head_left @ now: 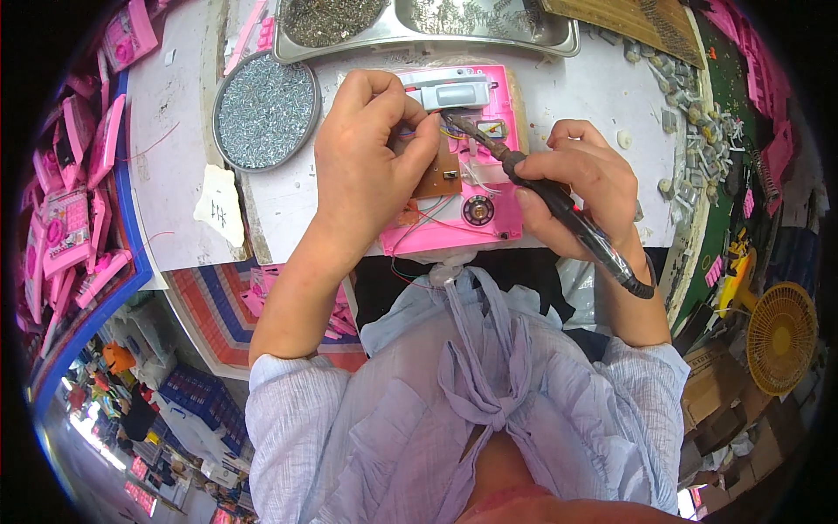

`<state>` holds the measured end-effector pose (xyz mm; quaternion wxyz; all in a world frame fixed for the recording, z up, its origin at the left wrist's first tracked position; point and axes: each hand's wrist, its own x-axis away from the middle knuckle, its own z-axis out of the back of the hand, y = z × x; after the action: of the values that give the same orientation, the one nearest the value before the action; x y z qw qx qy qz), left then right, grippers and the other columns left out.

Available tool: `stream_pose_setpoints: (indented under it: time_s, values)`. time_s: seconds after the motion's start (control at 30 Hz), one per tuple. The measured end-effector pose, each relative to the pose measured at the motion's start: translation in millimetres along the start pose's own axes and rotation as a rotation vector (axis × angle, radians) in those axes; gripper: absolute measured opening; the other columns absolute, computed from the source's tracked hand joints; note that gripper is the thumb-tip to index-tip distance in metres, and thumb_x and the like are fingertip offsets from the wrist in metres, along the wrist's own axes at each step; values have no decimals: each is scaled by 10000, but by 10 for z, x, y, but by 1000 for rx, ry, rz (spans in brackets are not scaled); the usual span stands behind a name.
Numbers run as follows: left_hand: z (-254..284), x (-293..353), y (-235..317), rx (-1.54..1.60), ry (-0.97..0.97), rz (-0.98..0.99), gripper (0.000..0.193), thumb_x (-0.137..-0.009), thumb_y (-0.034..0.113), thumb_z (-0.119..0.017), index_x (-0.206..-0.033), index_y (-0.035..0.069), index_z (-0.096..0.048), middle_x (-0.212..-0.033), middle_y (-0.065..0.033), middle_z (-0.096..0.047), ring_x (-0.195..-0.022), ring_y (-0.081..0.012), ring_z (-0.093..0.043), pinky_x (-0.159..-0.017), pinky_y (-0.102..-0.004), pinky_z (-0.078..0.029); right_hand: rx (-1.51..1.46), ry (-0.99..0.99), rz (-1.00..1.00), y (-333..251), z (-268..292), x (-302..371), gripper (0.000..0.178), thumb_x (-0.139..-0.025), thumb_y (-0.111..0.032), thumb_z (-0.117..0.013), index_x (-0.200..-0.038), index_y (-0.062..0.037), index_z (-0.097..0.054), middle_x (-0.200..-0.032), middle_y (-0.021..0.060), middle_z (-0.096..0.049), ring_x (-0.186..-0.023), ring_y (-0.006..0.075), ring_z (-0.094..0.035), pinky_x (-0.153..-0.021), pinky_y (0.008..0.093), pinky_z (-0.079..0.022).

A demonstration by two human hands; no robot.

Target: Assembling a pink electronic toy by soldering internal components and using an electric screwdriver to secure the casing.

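Note:
A pink plastic toy housing (pixel 511 170) lies open on the table in front of me. It carries a brown circuit board (pixel 439 177), a round speaker (pixel 478 210), a pale blue-grey plastic part (pixel 449 94) and several thin wires. My right hand (pixel 587 188) grips a soldering iron (pixel 559 203) by its black handle. The iron's tip points up and left, close to the lower edge of the blue-grey part. Over the left side of the housing, my left hand (pixel 375 153) is closed in a pinch beside the tip. Whatever its fingertips hold is too small to make out.
Left of the housing stands a round tray (pixel 314 112) full of small screws. A metal tray (pixel 419 45) with small metal pieces sits at the back. Small motors (pixel 690 148) lie along the right side. Pink housings (pixel 65 231) are heaped at the far left.

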<state>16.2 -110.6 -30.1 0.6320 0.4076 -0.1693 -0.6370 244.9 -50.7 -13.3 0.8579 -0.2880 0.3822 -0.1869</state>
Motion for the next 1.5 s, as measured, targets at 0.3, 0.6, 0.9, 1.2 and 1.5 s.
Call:
stream_pose_setpoints:
  time_s: [0.3, 0.6, 0.9, 1.2, 1.5]
  values:
    - [-25, 9, 15, -8, 11, 11, 134, -781, 55, -778, -794, -2, -657, -939, -94, -592, -743, -230, -627, -641, -340, -523, -10, 55, 1, 31, -38, 35, 306, -651, 17, -801, -931, -51, -699, -765, 51, -698, -570, 206, -595, -715, 346, -522]
    - [-25, 10, 10, -25, 17, -15, 138, -776, 52, -781, -797, -10, -659, -950, -105, -598, -754, -239, -632, -644, -347, -526, -23, 47, -25, -7, 32, 67, 302, -654, 15, -792, -935, -45, -701, -756, 50, -691, -558, 214, -578, -709, 353, -525]
    - [-16, 6, 18, -33, 4, -15, 142, -772, 41, -787, -818, -23, -668, -960, -118, -601, -767, -251, -633, -649, -349, -526, -17, 52, -7, -8, 65, 76, 293, -656, 7, -793, -931, -36, -699, -766, 60, -693, -562, 225, -575, -712, 364, -530]
    - [-20, 27, 11, -7, 26, -21, 130, -804, 55, -783, -813, -13, -672, -957, -111, -598, -760, -236, -625, -648, -337, -519, -43, -3, 47, -11, 107, 58, 294, -770, -23, -774, -1031, 3, -643, -755, 89, -659, -555, 215, -525, -677, 408, -495]
    - [-8, 11, 21, -19, 19, -35, 122, -803, 47, -777, -816, -12, -671, -955, -113, -601, -762, -241, -632, -648, -340, -520, -33, 21, 73, -11, 52, 26, 294, -774, -28, -783, -1030, 4, -642, -729, 73, -636, -543, 205, -512, -649, 395, -496]
